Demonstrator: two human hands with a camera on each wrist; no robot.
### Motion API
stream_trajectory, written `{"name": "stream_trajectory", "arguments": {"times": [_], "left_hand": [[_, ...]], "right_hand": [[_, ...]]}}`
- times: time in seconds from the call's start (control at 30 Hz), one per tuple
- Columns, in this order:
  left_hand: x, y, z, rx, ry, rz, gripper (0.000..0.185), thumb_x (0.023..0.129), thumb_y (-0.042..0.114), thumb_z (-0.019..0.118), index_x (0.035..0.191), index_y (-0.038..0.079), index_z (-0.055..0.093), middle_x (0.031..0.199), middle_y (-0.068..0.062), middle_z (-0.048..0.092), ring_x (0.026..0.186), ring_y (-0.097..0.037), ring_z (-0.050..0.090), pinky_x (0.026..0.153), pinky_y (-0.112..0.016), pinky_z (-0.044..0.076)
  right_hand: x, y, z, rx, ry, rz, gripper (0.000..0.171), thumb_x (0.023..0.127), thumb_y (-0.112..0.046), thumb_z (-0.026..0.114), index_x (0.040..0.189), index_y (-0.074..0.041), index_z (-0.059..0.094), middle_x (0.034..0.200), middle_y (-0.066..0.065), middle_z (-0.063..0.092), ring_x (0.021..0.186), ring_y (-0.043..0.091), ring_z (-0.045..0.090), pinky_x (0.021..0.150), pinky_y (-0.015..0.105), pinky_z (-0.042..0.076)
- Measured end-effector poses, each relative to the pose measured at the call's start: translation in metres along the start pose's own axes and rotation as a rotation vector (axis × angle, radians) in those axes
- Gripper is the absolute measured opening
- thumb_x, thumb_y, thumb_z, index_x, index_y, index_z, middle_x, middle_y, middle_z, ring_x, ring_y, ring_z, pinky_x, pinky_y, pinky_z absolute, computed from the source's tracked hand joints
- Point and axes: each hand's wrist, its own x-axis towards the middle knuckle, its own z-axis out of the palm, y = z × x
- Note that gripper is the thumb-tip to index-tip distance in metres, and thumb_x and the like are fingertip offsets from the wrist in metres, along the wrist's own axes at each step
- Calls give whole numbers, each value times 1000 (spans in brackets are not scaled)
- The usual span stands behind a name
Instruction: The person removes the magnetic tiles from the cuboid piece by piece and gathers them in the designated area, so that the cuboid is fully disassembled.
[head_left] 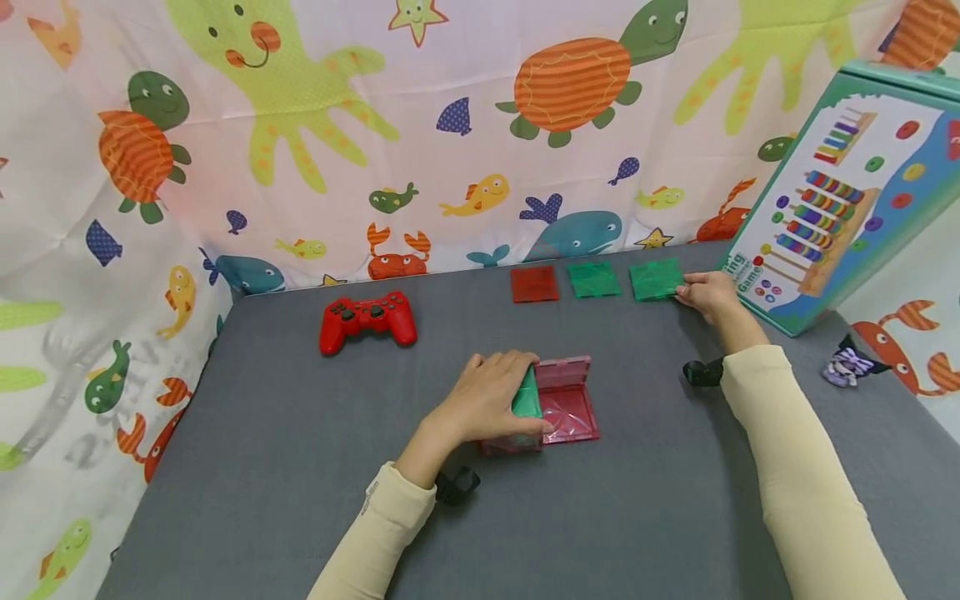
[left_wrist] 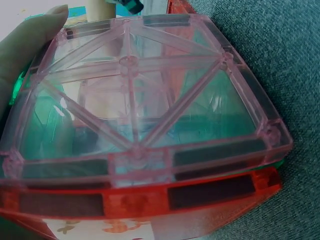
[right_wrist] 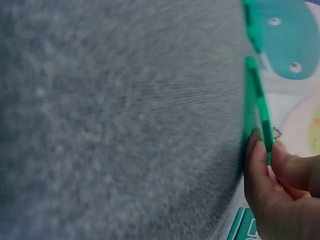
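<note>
My left hand point(head_left: 486, 398) grips a small box built of see-through magnetic tiles point(head_left: 528, 398) in the middle of the table. Up close in the left wrist view, a clear pink tile point(left_wrist: 129, 65) faces the camera with a red tile point(left_wrist: 135, 202) along its lower edge. A pink-red tile point(head_left: 572, 414) lies flat at the box's right side. Farther back, my right hand point(head_left: 716, 302) pinches the near right corner of a green square tile point(head_left: 654, 279) between thumb and fingers. In the right wrist view this green tile point(right_wrist: 260, 97) appears edge-on, tilted against the cloth.
Another green tile point(head_left: 594, 280) and a red tile point(head_left: 535, 284) lie in a row at the back. A red game controller point(head_left: 367, 322) sits back left. At the right, a large toy box point(head_left: 847, 200) leans beside a small dark-and-purple figure point(head_left: 851, 364). A patterned curtain point(head_left: 322, 108) borders the table.
</note>
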Motion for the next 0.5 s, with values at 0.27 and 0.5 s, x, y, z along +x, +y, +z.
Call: {"name": "stream_trajectory", "arguments": {"times": [0.27,0.5], "left_hand": [[-1,1,-1,3,6,4,83,72,66,60,134,16,38,130,1,48,111,-14,45,85,-35,34],[0,-1,-1,1,-8,13,85,71,67,61,134,16,39,130,0,48,111,-14,46,86,-35,34]], "right_hand": [[5,-2,11,-402,250,-155,39,90,-7,53,122,13,49,119,32,53,76,19,64,81,25,48],[-4,-6,20,-589,301,-323,19,84,-1,49,85,12,62,79,25,59,80,40,49,79,46,38]]}}
